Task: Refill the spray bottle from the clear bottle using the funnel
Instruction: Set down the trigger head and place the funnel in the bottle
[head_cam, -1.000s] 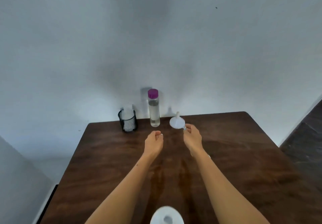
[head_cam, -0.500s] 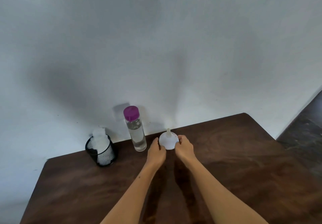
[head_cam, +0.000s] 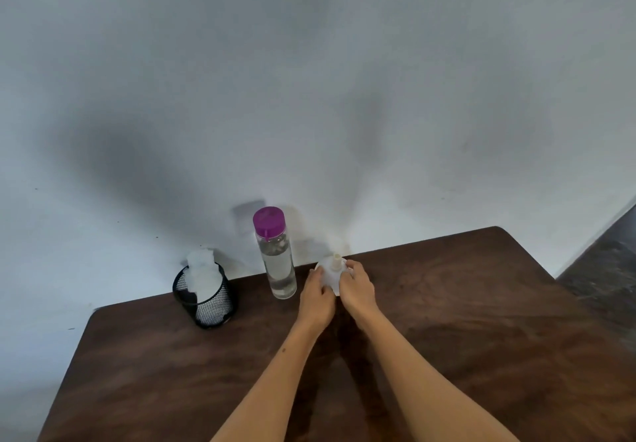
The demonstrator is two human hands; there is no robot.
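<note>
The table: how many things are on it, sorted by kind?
Bottles: 1, the clear bottle with a purple cap.
Funnels: 1, the white funnel, spout up, held by the left hand and right hand.
Mesh cups: 1, the black mesh cup with something white inside.
Total: 3

The dark wooden table (head_cam: 447, 321) bears a mesh cup (head_cam: 206, 299), a clear bottle (head_cam: 277, 262) and an upturned funnel (head_cam: 332, 273).

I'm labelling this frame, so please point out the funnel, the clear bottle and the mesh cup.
funnel (head_cam: 331, 275): head view, white cone.
clear bottle (head_cam: 278, 266): head view, transparent body.
mesh cup (head_cam: 210, 307): head view, black mesh wall.
</note>
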